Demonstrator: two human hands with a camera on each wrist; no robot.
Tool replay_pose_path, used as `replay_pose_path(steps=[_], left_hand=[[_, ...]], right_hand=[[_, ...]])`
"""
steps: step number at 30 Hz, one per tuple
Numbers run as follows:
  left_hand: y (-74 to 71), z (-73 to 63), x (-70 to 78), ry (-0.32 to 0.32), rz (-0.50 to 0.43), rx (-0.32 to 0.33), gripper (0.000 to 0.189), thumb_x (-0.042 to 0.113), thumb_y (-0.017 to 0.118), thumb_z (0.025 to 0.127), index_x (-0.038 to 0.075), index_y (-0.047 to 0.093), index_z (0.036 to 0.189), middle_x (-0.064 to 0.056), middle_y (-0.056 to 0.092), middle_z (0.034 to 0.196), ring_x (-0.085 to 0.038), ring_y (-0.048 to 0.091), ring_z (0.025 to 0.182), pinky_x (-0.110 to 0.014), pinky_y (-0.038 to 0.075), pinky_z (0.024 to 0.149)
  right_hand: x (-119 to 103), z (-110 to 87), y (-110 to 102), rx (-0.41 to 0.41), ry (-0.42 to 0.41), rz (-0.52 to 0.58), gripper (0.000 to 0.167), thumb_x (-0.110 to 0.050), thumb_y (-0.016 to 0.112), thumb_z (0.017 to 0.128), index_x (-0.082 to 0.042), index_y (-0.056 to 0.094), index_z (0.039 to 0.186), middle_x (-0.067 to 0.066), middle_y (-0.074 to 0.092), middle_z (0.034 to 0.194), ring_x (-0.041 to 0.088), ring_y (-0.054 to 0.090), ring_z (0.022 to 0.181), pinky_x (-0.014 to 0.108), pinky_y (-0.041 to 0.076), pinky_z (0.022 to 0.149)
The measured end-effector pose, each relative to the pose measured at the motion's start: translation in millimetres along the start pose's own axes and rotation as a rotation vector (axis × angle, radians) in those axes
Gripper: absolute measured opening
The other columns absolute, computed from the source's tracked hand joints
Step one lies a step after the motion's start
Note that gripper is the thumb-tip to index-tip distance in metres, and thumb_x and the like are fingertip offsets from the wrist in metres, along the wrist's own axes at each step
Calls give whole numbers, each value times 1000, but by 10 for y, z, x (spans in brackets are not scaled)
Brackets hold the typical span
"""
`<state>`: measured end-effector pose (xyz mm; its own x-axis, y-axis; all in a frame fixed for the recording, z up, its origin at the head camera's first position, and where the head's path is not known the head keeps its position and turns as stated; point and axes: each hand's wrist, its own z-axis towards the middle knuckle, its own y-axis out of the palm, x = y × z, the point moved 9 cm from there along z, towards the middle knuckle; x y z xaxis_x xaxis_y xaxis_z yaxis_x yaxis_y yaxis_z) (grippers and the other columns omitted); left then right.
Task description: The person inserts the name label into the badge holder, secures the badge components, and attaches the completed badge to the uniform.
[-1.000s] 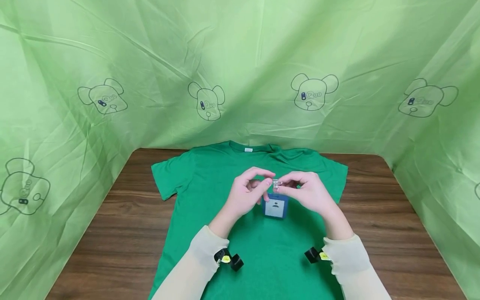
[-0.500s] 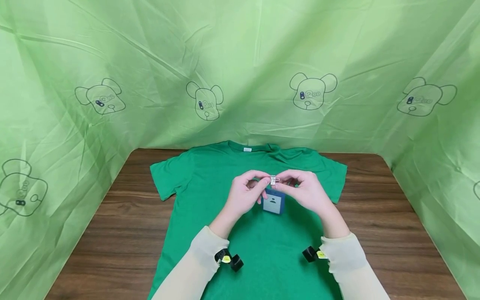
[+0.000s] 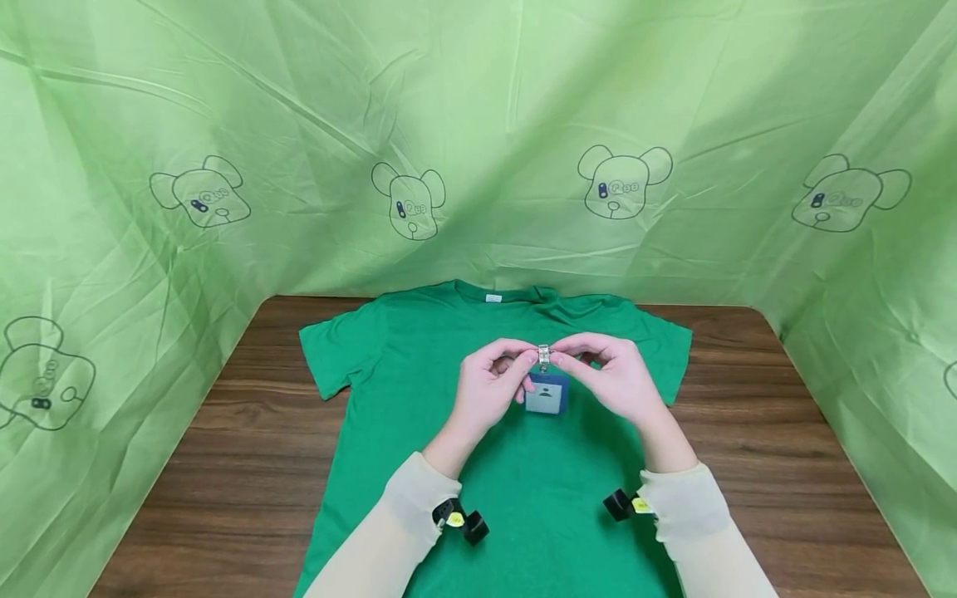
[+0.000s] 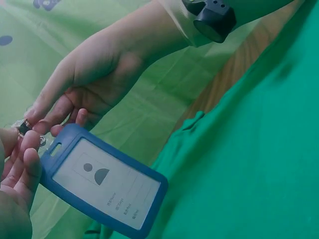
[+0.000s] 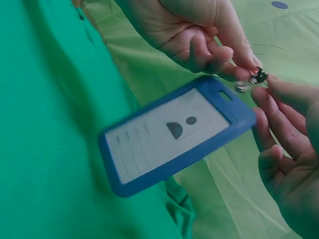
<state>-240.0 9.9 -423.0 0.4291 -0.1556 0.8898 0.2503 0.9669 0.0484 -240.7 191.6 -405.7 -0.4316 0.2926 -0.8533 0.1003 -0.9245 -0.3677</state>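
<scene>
Over the chest of a spread green T-shirt, my left hand and right hand meet at a small silver clip. Each hand pinches one side of it between thumb and index finger. From the clip hangs a blue ID badge holder with a white card that bears a dark person icon. In the left wrist view the badge holder tilts below the fingertips, its slot near a round metal snap. The right wrist view shows the clip partly covered by fingers.
The T-shirt lies on a dark wooden table, its collar toward the back. Light green cloth with bear-head outlines walls in the back and both sides. Each wrist carries a small black camera.
The clip and badge holder have risen slightly and turned, so the clip now stands more upright between the fingertips. My right hand has shifted a little upward; the T-shirt stays put.
</scene>
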Motion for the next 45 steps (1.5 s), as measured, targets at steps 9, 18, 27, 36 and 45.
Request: replay_pose_path(steps=[9, 18, 27, 36, 45], left_hand=[[-41, -8, 13, 58, 131, 13, 12, 4, 75, 104, 2, 80, 115, -11, 75, 107, -17, 68, 90, -25, 57, 78], [-33, -9, 4, 73, 154, 2, 11, 3, 72, 106, 2, 78, 115, -13, 72, 107, -22, 68, 93, -28, 59, 81], [-29, -6, 13, 83, 152, -8, 9, 1, 71, 105, -2, 77, 112, -14, 71, 109, -25, 70, 98, -28, 61, 89], [-44, -1, 8, 77, 162, 5, 7, -1, 73, 103, -2, 78, 108, -16, 72, 107, -22, 69, 97, -27, 61, 89], [-29, -10, -8, 63, 165, 4, 7, 0, 72, 104, -3, 74, 109, -16, 71, 105, -19, 66, 94, -25, 58, 86]], right_hand=[[28, -6, 10, 97, -22, -48, 14, -4, 81, 99, -12, 86, 109, 1, 83, 102, 12, 64, 78, 27, 54, 68], [-31, -10, 26, 159, -33, -66, 13, -4, 83, 97, -11, 87, 106, 2, 83, 99, 11, 62, 75, 27, 50, 65], [-57, -15, 44, 162, -5, -77, 11, -7, 85, 96, -12, 87, 105, 1, 83, 97, 13, 57, 71, 28, 46, 61], [-38, -12, 86, 148, 22, -102, 8, -13, 86, 97, -12, 87, 104, -2, 83, 97, 13, 65, 76, 28, 53, 66], [-56, -11, 102, 150, 41, -87, 7, -11, 85, 98, -10, 87, 103, 3, 83, 96, 13, 65, 76, 28, 54, 66]])
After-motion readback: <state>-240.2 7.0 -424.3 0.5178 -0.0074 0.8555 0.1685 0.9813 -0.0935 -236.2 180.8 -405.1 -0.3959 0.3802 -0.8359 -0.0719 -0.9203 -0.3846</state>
